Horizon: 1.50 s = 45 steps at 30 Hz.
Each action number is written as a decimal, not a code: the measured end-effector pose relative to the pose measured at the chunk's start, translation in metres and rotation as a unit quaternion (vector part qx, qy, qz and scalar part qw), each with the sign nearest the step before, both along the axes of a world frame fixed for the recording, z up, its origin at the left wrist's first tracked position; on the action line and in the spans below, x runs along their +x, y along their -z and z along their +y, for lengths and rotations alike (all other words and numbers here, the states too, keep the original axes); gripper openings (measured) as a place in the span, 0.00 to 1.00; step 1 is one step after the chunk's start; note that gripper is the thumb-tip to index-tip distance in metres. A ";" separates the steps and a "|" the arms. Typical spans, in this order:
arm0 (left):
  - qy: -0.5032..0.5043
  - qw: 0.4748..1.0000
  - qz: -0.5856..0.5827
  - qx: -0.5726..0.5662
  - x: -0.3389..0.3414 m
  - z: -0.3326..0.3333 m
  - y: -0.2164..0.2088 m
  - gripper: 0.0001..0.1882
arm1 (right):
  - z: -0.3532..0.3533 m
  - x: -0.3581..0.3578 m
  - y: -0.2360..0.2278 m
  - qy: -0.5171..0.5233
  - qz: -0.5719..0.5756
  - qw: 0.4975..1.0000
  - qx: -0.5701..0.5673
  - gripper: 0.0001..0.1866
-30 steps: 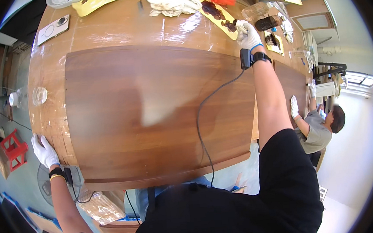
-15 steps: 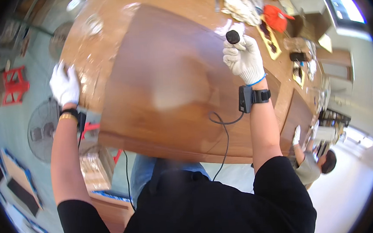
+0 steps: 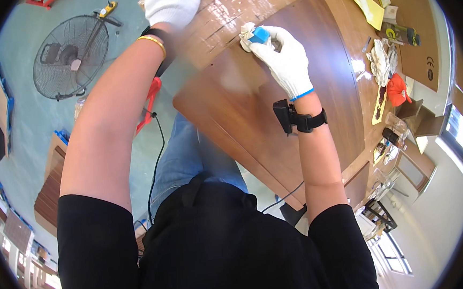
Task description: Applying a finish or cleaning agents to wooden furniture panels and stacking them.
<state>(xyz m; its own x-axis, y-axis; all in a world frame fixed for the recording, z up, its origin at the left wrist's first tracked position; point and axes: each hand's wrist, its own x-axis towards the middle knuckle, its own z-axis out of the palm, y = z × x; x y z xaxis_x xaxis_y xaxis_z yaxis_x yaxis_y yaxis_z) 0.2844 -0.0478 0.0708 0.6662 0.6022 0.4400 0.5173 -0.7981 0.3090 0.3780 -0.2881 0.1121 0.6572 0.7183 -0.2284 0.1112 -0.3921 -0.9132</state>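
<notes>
Cloth (image 3: 246,38) and blue block (image 3: 259,35), clamped in the right hand (image 3: 288,62), now shift to the left edge of the brown panel (image 3: 326,79), bringing work there; left hand (image 3: 172,6) unclear.

Panel (image 3: 334,78): broad, brown wood, grain showing, lying flat on table (image 3: 220,24), angled across it; thin strip along edge nearest person, sheen on surface. Blue block (image 3: 259,34): small, bright, tilted, pinched between thumb and fingers of right hand (image 3: 286,60). Wad (image 3: 246,37): off-white, crumpled, right against block, over panel's left edge; can't tell whether touching wood.
</notes>
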 end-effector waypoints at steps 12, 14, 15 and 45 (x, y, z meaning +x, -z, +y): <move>0.000 1.000 0.010 -0.022 -0.005 0.001 0.009 0.17 | 0.046 -0.053 -0.019 -0.158 -0.130 0.964 -0.168 0.20; 0.004 1.000 -0.010 -0.014 -0.007 0.002 0.010 0.18 | 0.053 -0.062 -0.026 -0.199 -0.159 0.952 -0.171 0.18; 0.010 0.999 0.007 -0.042 -0.007 0.002 0.008 0.18 | 0.052 -0.067 -0.024 -0.201 -0.158 0.951 -0.173 0.18; 0.011 1.000 -0.015 -0.002 -0.005 -0.002 0.009 0.16 | 0.038 0.042 -0.026 -0.020 -0.243 0.945 -0.217 0.28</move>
<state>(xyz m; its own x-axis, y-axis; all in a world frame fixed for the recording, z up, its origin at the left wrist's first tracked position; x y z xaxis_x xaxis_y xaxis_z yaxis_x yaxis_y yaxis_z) 0.2797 -0.0496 0.0623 0.6655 0.5897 0.4577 0.4897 -0.8076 0.3285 0.4204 -0.2497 0.1380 0.7350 0.6527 -0.1838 0.4992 -0.7042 -0.5048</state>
